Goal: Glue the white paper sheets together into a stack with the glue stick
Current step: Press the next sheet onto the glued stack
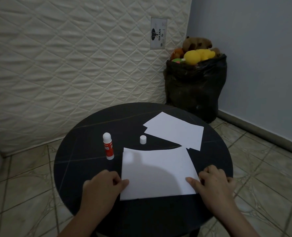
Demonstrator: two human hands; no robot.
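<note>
Two hands work the near sheet [157, 173] at the lower centre of the frame, on a round dark bench [83, 168]. Our left hand [104, 187] pinches the sheet's lower left edge, thumb on top and fingers curled beside it; our right hand [213, 182] does the same at the lower right edge, its grip closed on the paper with the thumb lying across the sheet. Whether this near sheet is one layer or several already joined, we cannot tell.

More white sheets [176, 130] lie overlapped toward the upper right of the bench, apart from the near one. A glue stick [108, 146] stands upright left of centre, its white glue tip exposed, and its cap [143, 139] sits on its own just above the near sheet.

We judge the step in hand to be squaring and settling this sheet. To do it well, we should align corners first, then press outward from the middle so no edge lifts, and keep our thumbs clear of any wet glue.
</note>
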